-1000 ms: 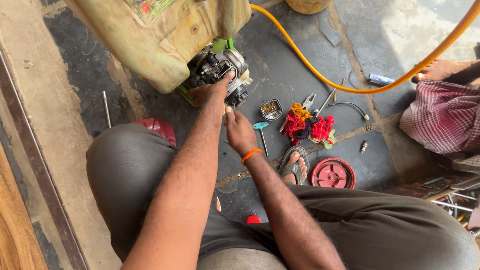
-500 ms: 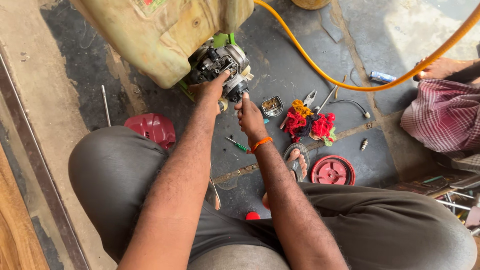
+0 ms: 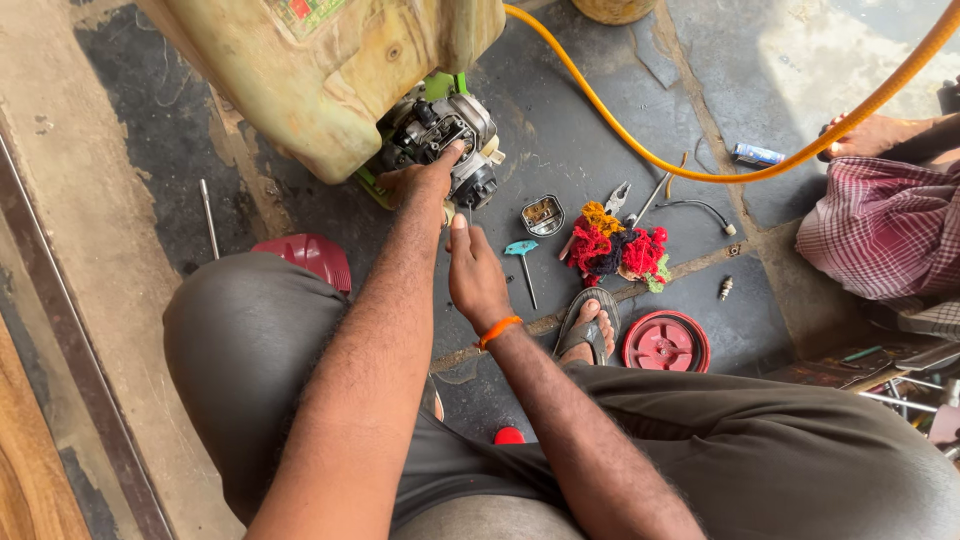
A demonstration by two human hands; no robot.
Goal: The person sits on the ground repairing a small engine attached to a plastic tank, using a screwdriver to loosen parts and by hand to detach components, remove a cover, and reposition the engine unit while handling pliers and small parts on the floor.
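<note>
Head cam, only view: work's at the small engine [image 3: 440,145] under the yellowish tank [image 3: 330,70], tipped on the stone floor [image 3: 600,110]. Left hand [image 3: 425,180] is pressed on the carb side w/ fingers curled over it; can't tell if anything's pinched. Right hand [image 3: 478,275] sits just below, thumb up, fingers closed round what looks like a thin tool, prob a driver. Looks like mid fastener work imo; next bit needs the tip kept square. Vs 0.5 s ago: right hand has dropped a touch, and the blue T-handle key [image 3: 522,255] shows clear.
</note>
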